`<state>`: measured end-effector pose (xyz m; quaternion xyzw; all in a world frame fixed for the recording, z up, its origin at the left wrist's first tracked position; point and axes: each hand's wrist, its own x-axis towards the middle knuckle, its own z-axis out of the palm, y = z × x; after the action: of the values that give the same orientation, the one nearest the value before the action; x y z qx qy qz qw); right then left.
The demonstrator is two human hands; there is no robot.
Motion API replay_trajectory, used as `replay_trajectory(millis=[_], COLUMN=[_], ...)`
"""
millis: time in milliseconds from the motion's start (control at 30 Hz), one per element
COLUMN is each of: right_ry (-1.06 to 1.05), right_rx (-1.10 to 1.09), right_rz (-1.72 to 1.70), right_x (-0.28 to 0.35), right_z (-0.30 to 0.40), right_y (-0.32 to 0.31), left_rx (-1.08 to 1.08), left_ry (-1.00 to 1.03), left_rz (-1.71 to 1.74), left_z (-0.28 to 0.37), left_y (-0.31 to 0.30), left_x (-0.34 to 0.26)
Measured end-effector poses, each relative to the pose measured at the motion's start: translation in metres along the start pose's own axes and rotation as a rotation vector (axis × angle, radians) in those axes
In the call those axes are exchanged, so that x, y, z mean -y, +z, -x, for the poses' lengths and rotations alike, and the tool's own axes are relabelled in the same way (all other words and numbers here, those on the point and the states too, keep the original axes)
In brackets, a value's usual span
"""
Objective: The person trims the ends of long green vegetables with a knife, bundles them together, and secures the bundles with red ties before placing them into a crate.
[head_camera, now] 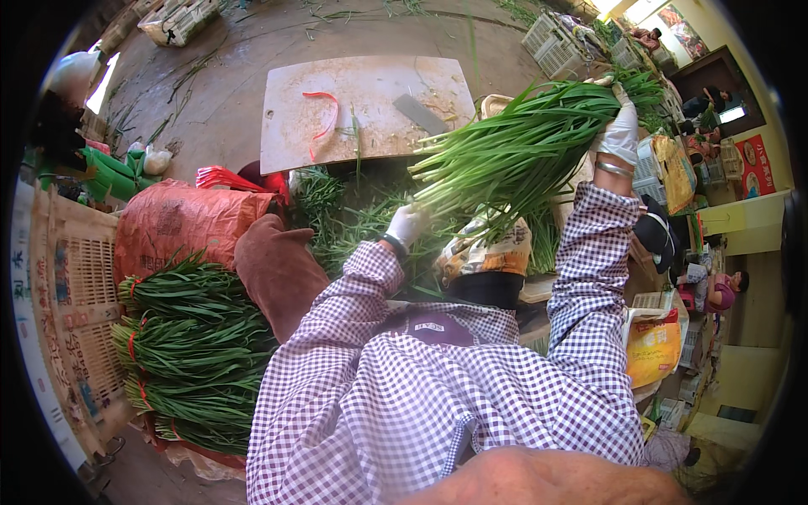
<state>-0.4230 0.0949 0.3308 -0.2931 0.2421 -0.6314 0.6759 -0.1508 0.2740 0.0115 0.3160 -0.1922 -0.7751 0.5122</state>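
My right hand (620, 129), in a white glove, grips a large loose bunch of garlic chives (524, 142) by its leafy end. The bunch is tilted, its pale stalk ends pointing left and towards me. At the lowest stalks is my white-gloved left hand (407, 226); its fingers are blurred and partly hidden, so whether they close on the stalks cannot be seen. Beyond my hands lies a worn white board (372, 113). A flat metal blade (420, 113), a red tie strip (327, 117) and a few loose stalks rest on it.
Left of me, chive bundles tied with red bands (189, 353) are stacked beside a plastic crate (82, 284). Red ties (230, 178) lie by an orange-red woven sack (183, 221). Trimmings (372, 221) are heaped below the board. Several people and crates (555, 47) stand at the right.
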Motion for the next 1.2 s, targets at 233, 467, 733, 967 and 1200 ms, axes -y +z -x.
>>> replay_trajectory(millis=[233, 467, 733, 967, 1200], right_ry=[-0.056, -0.103, -0.067, -0.123, -0.102], right_rx=[-0.001, -0.084, -0.009, -0.126, -0.059], right_rz=[-0.045, -0.019, -0.036, 0.028, 0.035], right_x=[-0.002, -0.017, 0.012, -0.023, -0.026], right_z=[-0.020, -0.013, -0.013, -0.012, -0.012], right_y=[-0.015, 0.002, -0.013, -0.002, 0.005], left_rx=[-0.029, -0.274, 0.237, 0.248, 0.179], left_ry=[0.078, 0.160, 0.219, 0.091, 0.022], left_rz=[-0.107, 0.417, 0.321, 0.231, 0.251], left_z=[0.037, 0.024, 0.045, 0.038, 0.007], left_y=[0.043, 0.067, 0.074, 0.065, 0.056], left_x=[-0.013, -0.013, -0.060, -0.065, -0.069])
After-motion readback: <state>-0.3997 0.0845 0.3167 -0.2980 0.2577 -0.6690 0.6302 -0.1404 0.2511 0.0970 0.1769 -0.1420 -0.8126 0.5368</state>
